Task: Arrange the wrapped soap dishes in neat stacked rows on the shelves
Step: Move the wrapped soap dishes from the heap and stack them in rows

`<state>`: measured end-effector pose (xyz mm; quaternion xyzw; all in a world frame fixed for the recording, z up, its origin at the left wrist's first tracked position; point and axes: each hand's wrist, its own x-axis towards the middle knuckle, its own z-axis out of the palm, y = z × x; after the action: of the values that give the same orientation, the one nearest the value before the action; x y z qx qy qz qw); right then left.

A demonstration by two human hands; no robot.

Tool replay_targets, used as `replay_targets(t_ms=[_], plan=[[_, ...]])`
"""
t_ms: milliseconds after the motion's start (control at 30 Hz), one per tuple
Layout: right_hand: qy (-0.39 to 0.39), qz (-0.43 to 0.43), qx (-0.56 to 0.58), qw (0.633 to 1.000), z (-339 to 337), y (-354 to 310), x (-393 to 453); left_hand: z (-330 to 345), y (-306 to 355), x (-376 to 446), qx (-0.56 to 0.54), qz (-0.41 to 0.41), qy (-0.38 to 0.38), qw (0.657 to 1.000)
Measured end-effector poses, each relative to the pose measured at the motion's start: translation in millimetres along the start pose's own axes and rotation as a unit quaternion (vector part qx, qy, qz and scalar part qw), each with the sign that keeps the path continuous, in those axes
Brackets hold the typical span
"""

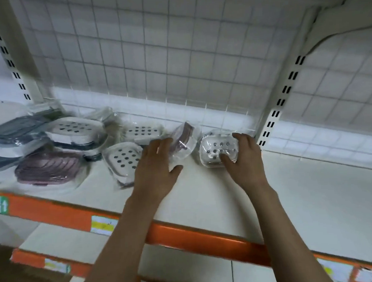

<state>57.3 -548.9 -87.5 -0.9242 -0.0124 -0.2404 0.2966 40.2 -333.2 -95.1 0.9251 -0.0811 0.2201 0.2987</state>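
The shelf (291, 189) carries a loose pile of wrapped dishes (58, 147) on its left half. The right hand (244, 157) grips a white dish (218, 150) near the upright (280, 101), fingers curled over it. The left hand (156, 164), fingers spread, rests on a tilted pink dish (181, 139).

no text, brand or number can be read. the orange shelf edge (55, 214) carries a green tag (3, 205) with a white upward arrow at far left. a yellow-and-white price label (103, 225) sits on the same edge; its print is blurred, possibly small digits. further labels (336, 270) at lower right are likewise illegible.
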Motion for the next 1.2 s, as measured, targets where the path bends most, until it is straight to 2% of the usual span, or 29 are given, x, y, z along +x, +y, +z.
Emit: replay_targets(t_ms=[67,167,333,500,633,733,933,1067,1200], plan=[[-0.032,0.004,0.001,0.999,-3.7,15.5,21.0,13.3,3.9,20.0,0.03,-0.002,-0.037,0.999],[-0.124,0.036,0.034,0.991,-4.3,35.3,42.6,32.9,2.9,41.0,0.087,-0.024,-0.093,0.992],[-0.207,0.06,0.047,0.975,6.6,63.7,69.4,58.7,-8.7,54.4,0.133,-0.041,-0.104,0.985],[-0.221,0.103,0.226,0.943,22.2,71.6,68.5,59.5,-4.4,53.0,0.086,-0.055,-0.091,0.991],[-0.189,0.096,0.304,0.929,26.6,77.1,54.9,52.7,-3.5,47.9,0.038,-0.054,-0.059,0.996],[-0.147,0.1,0.311,0.934,23.2,71.7,40.6,42.7,1.4,37.9,-0.013,-0.05,-0.029,0.998],[-0.023,0.108,0.183,0.977,-13.2,48.3,-27.9,22.9,27.8,6.3,-0.053,-0.024,0.05,0.997],[0.086,0.101,0.135,0.982,-50.5,42.0,-82.8,21.9,51.7,-30.4,-0.132,0.001,0.051,0.99],[0.13,0.105,0.089,0.982,-83.7,51.2,-122.3,29.8,74.7,-58.7,-0.167,0.02,0.05,0.984]])
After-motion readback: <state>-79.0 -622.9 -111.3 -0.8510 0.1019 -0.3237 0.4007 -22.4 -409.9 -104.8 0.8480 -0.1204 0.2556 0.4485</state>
